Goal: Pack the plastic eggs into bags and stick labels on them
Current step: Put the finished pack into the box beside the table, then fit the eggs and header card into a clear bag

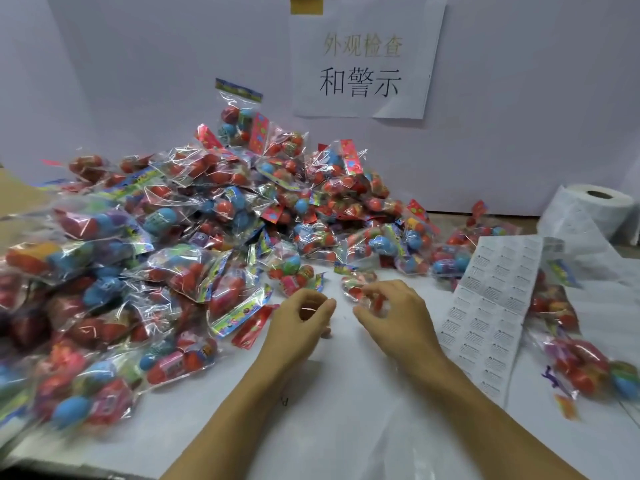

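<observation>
Both forearms reach forward from the lower edge of the head view over a white table [332, 427]. Left hand [299, 323] hovers with fingers curled and thumb near the fingertips; whether it pinches anything cannot be told. Right hand [391, 315] has its fingers curled around a small clear bag of plastic eggs [356, 284], which lies on the table just beyond the fingertips, long axis roughly left to right. A large heap of filled bags [166, 244] covers the table's left and centre. Label sheet [491, 313] lies to the right, its long axis running away from the camera, with a label roll [588, 209] behind it. More filled bags [581, 362] lie at far right. A paper notice [363, 60] hangs on the pale wall.
</observation>
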`<move>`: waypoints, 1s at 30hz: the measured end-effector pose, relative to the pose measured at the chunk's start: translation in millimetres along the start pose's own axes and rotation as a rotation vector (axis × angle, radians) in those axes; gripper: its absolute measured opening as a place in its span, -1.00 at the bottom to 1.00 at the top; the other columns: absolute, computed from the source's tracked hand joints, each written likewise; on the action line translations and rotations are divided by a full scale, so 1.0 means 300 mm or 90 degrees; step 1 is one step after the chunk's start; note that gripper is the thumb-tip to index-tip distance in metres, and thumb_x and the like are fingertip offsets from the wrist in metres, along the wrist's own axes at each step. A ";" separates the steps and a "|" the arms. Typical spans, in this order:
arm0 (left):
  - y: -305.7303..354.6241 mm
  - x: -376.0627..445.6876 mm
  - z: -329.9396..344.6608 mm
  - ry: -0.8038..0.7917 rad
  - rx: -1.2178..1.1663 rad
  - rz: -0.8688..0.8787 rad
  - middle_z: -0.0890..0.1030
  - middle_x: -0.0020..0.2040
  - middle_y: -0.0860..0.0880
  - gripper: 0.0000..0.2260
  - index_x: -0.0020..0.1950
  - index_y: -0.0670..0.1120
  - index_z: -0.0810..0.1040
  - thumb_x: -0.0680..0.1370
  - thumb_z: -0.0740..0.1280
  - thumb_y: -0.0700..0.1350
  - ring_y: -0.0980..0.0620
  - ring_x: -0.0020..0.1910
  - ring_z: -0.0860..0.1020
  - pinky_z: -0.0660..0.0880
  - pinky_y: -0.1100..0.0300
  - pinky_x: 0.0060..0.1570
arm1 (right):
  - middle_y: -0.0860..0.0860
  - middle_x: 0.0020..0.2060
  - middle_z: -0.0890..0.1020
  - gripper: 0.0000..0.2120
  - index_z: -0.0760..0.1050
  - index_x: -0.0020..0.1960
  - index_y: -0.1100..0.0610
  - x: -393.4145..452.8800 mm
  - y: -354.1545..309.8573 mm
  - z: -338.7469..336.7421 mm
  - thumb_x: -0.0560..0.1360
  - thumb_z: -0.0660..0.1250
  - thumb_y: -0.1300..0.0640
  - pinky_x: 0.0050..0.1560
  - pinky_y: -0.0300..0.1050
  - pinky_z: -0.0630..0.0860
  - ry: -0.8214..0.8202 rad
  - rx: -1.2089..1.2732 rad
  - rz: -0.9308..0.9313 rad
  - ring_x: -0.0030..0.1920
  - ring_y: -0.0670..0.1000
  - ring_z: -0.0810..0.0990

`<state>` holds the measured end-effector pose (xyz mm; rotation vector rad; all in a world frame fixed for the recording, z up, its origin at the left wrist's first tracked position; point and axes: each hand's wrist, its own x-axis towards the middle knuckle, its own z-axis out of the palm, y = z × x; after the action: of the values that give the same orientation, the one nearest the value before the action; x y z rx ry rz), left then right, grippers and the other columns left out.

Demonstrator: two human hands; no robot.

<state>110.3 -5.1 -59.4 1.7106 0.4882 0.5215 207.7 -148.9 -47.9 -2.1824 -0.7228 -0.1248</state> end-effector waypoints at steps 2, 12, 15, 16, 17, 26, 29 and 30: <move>0.000 0.008 -0.005 -0.002 -0.031 -0.026 0.68 -0.12 -0.17 -0.88 0.03 -0.07 0.63 0.64 0.37 -0.03 0.00 -0.26 0.68 0.68 0.02 -0.07 | -0.09 -0.01 0.61 -0.75 0.66 0.12 0.03 -0.019 -0.034 -0.002 0.45 0.53 0.07 0.09 -0.12 0.56 0.002 0.099 0.005 0.01 -0.12 0.57; 0.022 0.028 -0.026 0.073 -0.285 -0.156 0.66 -0.09 -0.13 -0.74 0.14 -0.19 0.54 0.56 0.48 -0.09 0.03 -0.29 0.61 0.53 0.19 -0.37 | -0.12 -0.01 0.62 -0.69 0.67 0.08 0.05 -0.085 -0.111 0.011 0.39 0.60 0.00 -0.14 -0.38 0.47 -0.092 0.179 -0.192 0.03 -0.12 0.61; 0.024 0.027 -0.030 0.044 -0.389 -0.158 0.70 -0.06 -0.21 -0.90 0.01 -0.18 0.64 0.52 0.48 -0.23 -0.10 -0.15 0.68 0.62 0.02 -0.20 | -0.14 -0.11 0.67 -0.85 0.67 -0.03 0.03 -0.068 -0.115 -0.009 0.44 0.56 0.05 -0.21 -0.41 0.45 -0.011 0.251 -0.127 -0.06 -0.14 0.64; 0.026 0.024 -0.033 0.017 -0.430 -0.155 0.70 -0.08 -0.22 -0.94 -0.06 -0.16 0.68 0.49 0.49 -0.25 -0.12 -0.15 0.70 0.64 0.00 -0.19 | -0.15 -0.13 0.68 -0.91 0.66 -0.05 0.01 -0.059 -0.111 -0.018 0.47 0.54 0.07 -0.21 -0.42 0.45 0.028 0.267 -0.095 -0.10 -0.17 0.64; 0.029 0.022 -0.036 -0.010 -0.458 -0.150 0.70 -0.09 -0.23 -0.94 -0.11 -0.13 0.71 0.45 0.51 -0.26 -0.13 -0.15 0.71 0.64 -0.01 -0.19 | -0.15 -0.14 0.68 -0.94 0.65 -0.06 -0.01 -0.049 -0.104 -0.027 0.49 0.51 0.07 -0.20 -0.42 0.46 0.056 0.279 -0.061 -0.11 -0.19 0.63; 0.051 -0.002 -0.036 -0.087 -0.417 -0.076 0.70 0.00 -0.16 -0.71 0.06 -0.13 0.69 0.34 0.48 -0.24 -0.14 -0.08 0.69 0.63 0.04 -0.21 | -0.09 -0.18 0.75 -0.68 0.66 -0.01 0.03 -0.010 -0.096 -0.068 0.45 0.44 -0.20 -0.35 -0.27 0.49 -0.173 0.392 0.194 -0.16 -0.14 0.70; 0.050 -0.005 -0.045 -0.094 -0.410 -0.062 0.71 0.02 -0.19 -0.68 0.11 -0.16 0.69 0.36 0.47 -0.23 -0.12 -0.01 0.70 0.64 0.04 -0.19 | -0.03 -0.19 0.75 -0.74 0.67 -0.02 0.06 -0.013 -0.092 -0.068 0.43 0.52 -0.10 -0.31 -0.22 0.48 -0.196 0.391 0.179 -0.17 -0.10 0.71; 0.050 -0.005 -0.047 -0.094 -0.407 -0.062 0.71 0.01 -0.18 -0.69 0.11 -0.15 0.69 0.36 0.46 -0.24 -0.10 -0.02 0.70 0.64 0.04 -0.19 | -0.01 -0.21 0.75 -0.77 0.67 -0.03 0.08 -0.012 -0.089 -0.070 0.42 0.54 -0.03 -0.29 -0.20 0.47 -0.205 0.407 0.181 -0.21 -0.10 0.71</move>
<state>101.4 2.1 -42.2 1.0956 0.2549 0.4184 193.6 -152.3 -17.1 -1.6700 -0.5190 0.5443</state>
